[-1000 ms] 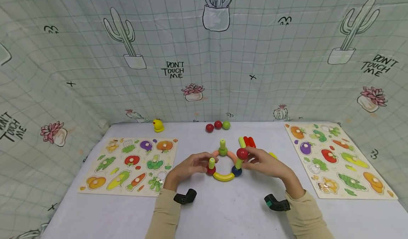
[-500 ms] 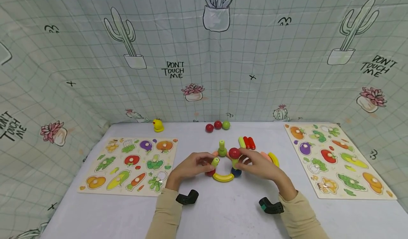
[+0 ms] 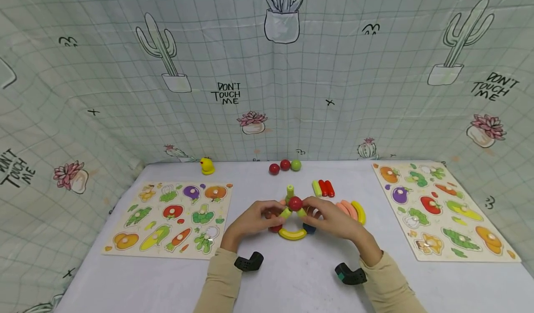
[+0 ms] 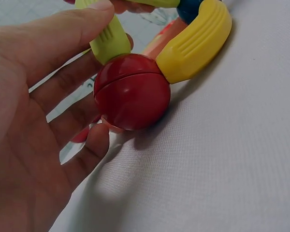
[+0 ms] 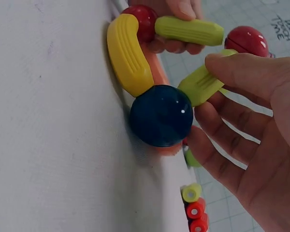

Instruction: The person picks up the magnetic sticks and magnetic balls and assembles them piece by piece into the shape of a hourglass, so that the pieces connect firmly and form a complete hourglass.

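The right wrist view shows both sides of my work. My right fingers (image 5: 212, 152) pinch the right green stick (image 5: 200, 82), which goes up from the blue ball (image 5: 162, 116) to the top red ball (image 5: 246, 41). My left fingers (image 4: 65, 82) pinch the left green stick (image 4: 108, 38), and its bottom sits on the low red ball (image 4: 133, 92). Both sticks lean in, and the left tip is right by the top red ball. I can't tell if they touch. It all sits in the middle of the desk (image 3: 292, 276), with the yellow curve (image 3: 292, 234) at the front. The back green stick (image 3: 289, 191) stands up straight.

To do this well, I think I should go slow and move both sides the same little bit. The left tip should point at the middle of the ball, not slide past it. I should pinch softly and low, so my fingers don't get in the way. If I pull up or lean too hard, a stick could pop off its bottom ball. I should let go last, one side at a time, once it feels steady.
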### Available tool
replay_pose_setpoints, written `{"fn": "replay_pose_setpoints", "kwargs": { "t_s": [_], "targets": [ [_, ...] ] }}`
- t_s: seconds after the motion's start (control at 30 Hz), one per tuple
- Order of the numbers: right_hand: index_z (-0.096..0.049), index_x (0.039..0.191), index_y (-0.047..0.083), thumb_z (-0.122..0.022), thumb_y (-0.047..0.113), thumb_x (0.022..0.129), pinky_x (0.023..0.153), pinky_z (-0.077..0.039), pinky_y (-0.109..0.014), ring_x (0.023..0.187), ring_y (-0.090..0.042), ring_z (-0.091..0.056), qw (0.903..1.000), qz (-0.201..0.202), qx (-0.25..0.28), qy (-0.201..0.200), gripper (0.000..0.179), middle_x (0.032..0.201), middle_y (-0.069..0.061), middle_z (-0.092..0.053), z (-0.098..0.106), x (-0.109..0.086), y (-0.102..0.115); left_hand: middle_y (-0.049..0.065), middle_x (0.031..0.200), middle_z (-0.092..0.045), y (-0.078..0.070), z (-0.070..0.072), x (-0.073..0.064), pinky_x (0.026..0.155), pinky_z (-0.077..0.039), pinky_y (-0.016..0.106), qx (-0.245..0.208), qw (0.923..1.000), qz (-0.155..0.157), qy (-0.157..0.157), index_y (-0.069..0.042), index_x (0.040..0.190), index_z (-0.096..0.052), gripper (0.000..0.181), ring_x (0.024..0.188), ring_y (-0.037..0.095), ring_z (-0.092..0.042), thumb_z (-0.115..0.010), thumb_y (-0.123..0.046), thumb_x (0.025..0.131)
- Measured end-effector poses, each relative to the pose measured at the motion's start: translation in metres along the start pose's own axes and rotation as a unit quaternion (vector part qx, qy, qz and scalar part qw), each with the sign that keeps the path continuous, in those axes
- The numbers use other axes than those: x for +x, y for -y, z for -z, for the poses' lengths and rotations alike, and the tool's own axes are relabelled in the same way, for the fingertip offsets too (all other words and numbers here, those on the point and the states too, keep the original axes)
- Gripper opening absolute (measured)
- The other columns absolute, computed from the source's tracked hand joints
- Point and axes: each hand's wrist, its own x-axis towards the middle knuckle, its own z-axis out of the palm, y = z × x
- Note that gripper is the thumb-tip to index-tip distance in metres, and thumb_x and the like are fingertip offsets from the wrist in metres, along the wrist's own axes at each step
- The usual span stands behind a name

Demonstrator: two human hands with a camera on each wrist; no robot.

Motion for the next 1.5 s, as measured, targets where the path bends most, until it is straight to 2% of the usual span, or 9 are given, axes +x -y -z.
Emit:
{"fn": "replay_pose_setpoints", "kwargs": {
  "t_s": [0.27, 0.33, 0.43, 0.53, 0.63, 0.8, 0.93, 1.13, 1.5],
  "targets": [
    [-0.057, 0.119, 0.018, -0.064, 0.020, 0.090, 0.076, -0.049, -0.024, 0.088, -0.011, -0.054, 1.0000, 0.007, -0.003, 0.000, 0.030, 0.104, 0.005, -0.062, -0.002, 0.001, -0.001, 0.005, 0.111, -0.066, 0.031, -0.007, 0.012, 0.086, -0.045, 0.029, 0.004, 0.9998, 0.018, -0.012, -0.013, 0.116, -0.064, 0.025, 0.095, 0.016, -0.056, -0.061, -0.019, 0.092],
    [-0.057, 0.119, 0.018, -0.064, 0.019, 0.090, 0.076, -0.049, -0.024, 0.088, -0.011, -0.054, 1.0000, 0.009, -0.004, -0.002, 0.030, 0.103, 0.005, -0.062, -0.002, 0.001, -0.001, 0.002, 0.112, -0.066, 0.031, -0.008, 0.013, 0.087, -0.045, 0.028, -0.004, 0.9992, 0.025, -0.032, -0.016, 0.115, -0.065, 0.023, 0.097, 0.014, -0.056, -0.057, -0.021, 0.094],
    [-0.058, 0.118, 0.018, -0.064, 0.020, 0.090, 0.075, -0.049, -0.024, 0.086, -0.010, -0.054, 0.9999, 0.010, -0.008, -0.008, 0.029, 0.101, 0.006, -0.062, -0.003, 0.001, -0.002, 0.002, 0.107, -0.067, 0.030, -0.010, 0.018, 0.083, -0.047, 0.026, -0.018, 0.9960, 0.029, -0.082, -0.016, 0.116, -0.063, 0.022, 0.092, 0.014, -0.058, -0.053, -0.021, 0.097],
    [-0.058, 0.118, 0.019, -0.064, 0.023, 0.090, 0.075, -0.049, -0.023, 0.086, -0.009, -0.054, 0.9999, 0.007, -0.008, -0.008, 0.028, 0.101, 0.006, -0.062, -0.003, 0.000, -0.003, 0.003, 0.102, -0.065, 0.029, -0.014, 0.025, 0.079, -0.049, 0.024, -0.022, 0.9901, 0.031, -0.135, -0.016, 0.117, -0.060, 0.023, 0.087, 0.014, -0.059, -0.055, -0.021, 0.096],
    [-0.058, 0.118, 0.018, -0.063, 0.023, 0.090, 0.074, -0.049, -0.023, 0.086, -0.009, -0.054, 1.0000, 0.001, -0.004, -0.002, 0.028, 0.101, 0.006, -0.062, -0.002, -0.002, -0.003, 0.003, 0.104, -0.060, 0.028, -0.019, 0.033, 0.080, -0.050, 0.022, -0.007, 0.9870, 0.039, -0.156, -0.018, 0.121, -0.057, 0.029, 0.089, 0.012, -0.060, -0.060, -0.023, 0.093],
    [-0.058, 0.117, 0.019, -0.064, 0.021, 0.090, 0.074, -0.049, -0.023, 0.085, -0.009, -0.054, 1.0000, 0.004, -0.004, -0.007, 0.028, 0.100, 0.007, -0.062, -0.001, -0.002, -0.001, 0.003, 0.117, -0.058, 0.026, -0.020, 0.041, 0.084, -0.051, 0.026, 0.018, 0.9872, 0.041, -0.153, -0.020, 0.127, -0.055, 0.037, 0.095, 0.014, -0.061, -0.063, -0.021, 0.091],
    [-0.058, 0.116, 0.020, -0.065, 0.021, 0.089, 0.074, -0.049, -0.023, 0.085, -0.008, -0.054, 0.9999, 0.008, -0.005, -0.009, 0.028, 0.100, 0.009, -0.062, -0.002, 0.000, -0.002, 0.006, 0.120, -0.062, 0.027, -0.018, 0.043, 0.080, -0.053, 0.028, 0.014, 0.9891, 0.044, -0.140, -0.020, 0.129, -0.057, 0.037, 0.093, 0.017, -0.064, -0.062, -0.021, 0.092],
    [-0.058, 0.116, 0.021, -0.065, 0.022, 0.089, 0.074, -0.049, -0.023, 0.085, -0.007, -0.054, 1.0000, 0.002, -0.004, -0.007, 0.027, 0.099, 0.010, -0.061, -0.003, 0.000, -0.002, 0.004, 0.120, -0.064, 0.031, -0.018, 0.044, 0.071, -0.051, 0.022, 0.009, 0.9923, 0.043, -0.116, -0.022, 0.124, -0.061, 0.032, 0.083, 0.011, -0.064, -0.061, -0.023, 0.092],
    [-0.059, 0.117, 0.019, -0.063, 0.022, 0.091, 0.074, -0.048, -0.023, 0.085, -0.008, -0.054, 0.9998, 0.007, -0.007, -0.014, 0.027, 0.098, 0.007, -0.061, -0.003, 0.000, -0.001, 0.001, 0.113, -0.068, 0.034, -0.018, 0.041, 0.078, -0.053, 0.024, 0.013, 0.9941, 0.027, -0.104, -0.026, 0.117, -0.065, 0.028, 0.090, 0.013, -0.066, -0.063, -0.017, 0.090]
  ]
}}
